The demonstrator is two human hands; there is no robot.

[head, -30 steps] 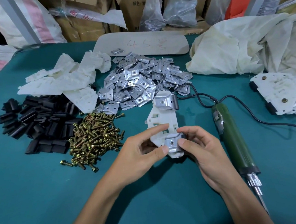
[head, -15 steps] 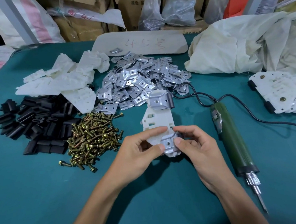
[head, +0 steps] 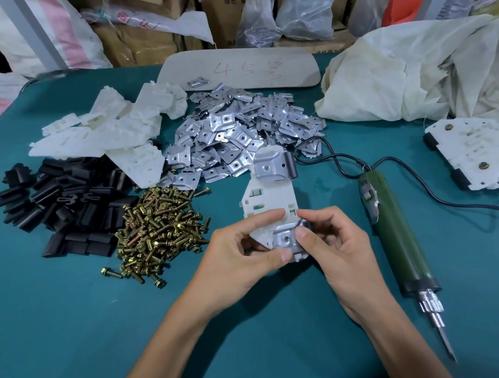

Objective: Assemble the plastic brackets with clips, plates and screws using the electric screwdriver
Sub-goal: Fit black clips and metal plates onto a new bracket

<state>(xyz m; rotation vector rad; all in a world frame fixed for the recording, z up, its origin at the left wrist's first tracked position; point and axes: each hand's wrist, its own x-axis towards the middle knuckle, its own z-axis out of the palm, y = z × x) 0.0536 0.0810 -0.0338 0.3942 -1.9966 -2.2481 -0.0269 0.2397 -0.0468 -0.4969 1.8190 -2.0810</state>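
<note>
- Seating the near plate (head: pixel 285 238) on the bracket (head: pixel 269 199) is, I judge, the step in hand. The plate lies on the bracket's end nearest me, with its hole facing up.
- My left hand (head: pixel 239 256) grips the bracket from the left, one finger across its face and the thumb by its near corner.
- My right hand (head: pixel 339 247) pinches the plate at the bracket's right edge, thumb tip on the metal beside the hole.
- At the bracket's far end a second plate (head: pixel 270 167) already sits, with a black clip (head: pixel 291 166) on its right side. No screw head shows in either hole.
- To do this well I would press the plate flat and square until its hole lines up with the plastic beneath. A tilted plate would likely send the screw in crooked.
- Something dark shows under my right fingers, but I cannot tell whether it is a clip.
- Screws (head: pixel 157 228) lie heaped just left of the bracket, an easy reach for my left hand once the plate is settled.
- The electric screwdriver (head: pixel 399 235) lies untouched to the right of the bracket, bit pointing toward me. It suits my right hand.
- While one hand fetches, the other should clamp plate and bracket together so nothing slides.
- Loose plates (head: pixel 236 129) are piled beyond the bracket, and spare clips (head: pixel 70 206) lie well to its left.
</note>
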